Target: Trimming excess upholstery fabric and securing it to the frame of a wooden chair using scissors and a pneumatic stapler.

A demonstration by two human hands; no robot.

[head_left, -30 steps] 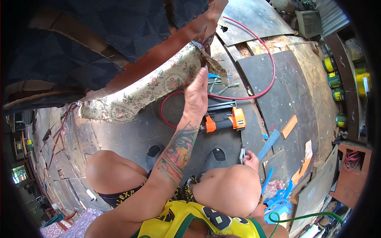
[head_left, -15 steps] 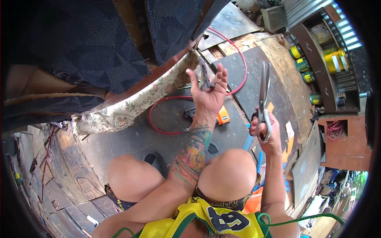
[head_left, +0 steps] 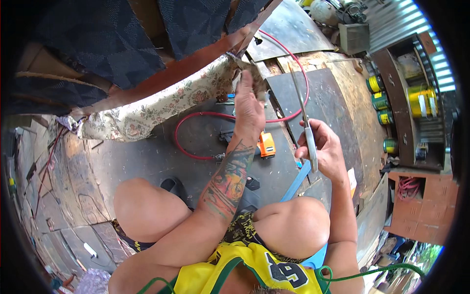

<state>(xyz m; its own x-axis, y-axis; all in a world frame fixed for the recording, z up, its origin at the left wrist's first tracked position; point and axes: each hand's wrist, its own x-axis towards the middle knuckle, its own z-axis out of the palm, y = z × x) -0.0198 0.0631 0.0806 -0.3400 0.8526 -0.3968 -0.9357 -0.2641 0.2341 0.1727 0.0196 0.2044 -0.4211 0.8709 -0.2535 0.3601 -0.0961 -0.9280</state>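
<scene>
My left hand [head_left: 249, 108] reaches up beside the far end of a floral fabric strip [head_left: 142, 112]. The hand is seen nearly edge-on with its visible fingers stretched out. A blurred brownish scrap of cloth [head_left: 258, 77] hangs right by those fingers; whether they touch it is hard to tell. The floral strip runs along the wooden edge of an upturned piece of furniture [head_left: 196, 29] covered in dark blue patterned cloth. In my right hand [head_left: 325, 149] is a pair of scissors [head_left: 307, 130] with pale handles, seen edge-on, blades pointing away from me.
An orange and black air tool [head_left: 267, 145] lies on the dark floor board [head_left: 152, 161], with a red hose [head_left: 178, 139] looping round. At right stand a brown shelf [head_left: 401, 103], several yellow and green cans [head_left: 384, 117] and a cabinet [head_left: 421, 206]. A blue strip [head_left: 296, 181] lies by my knee.
My left hand has turned from palm-up to edge-on and risen slightly toward the cloth. The scissors have turned edge-on and shifted left. The view has moved a little.
</scene>
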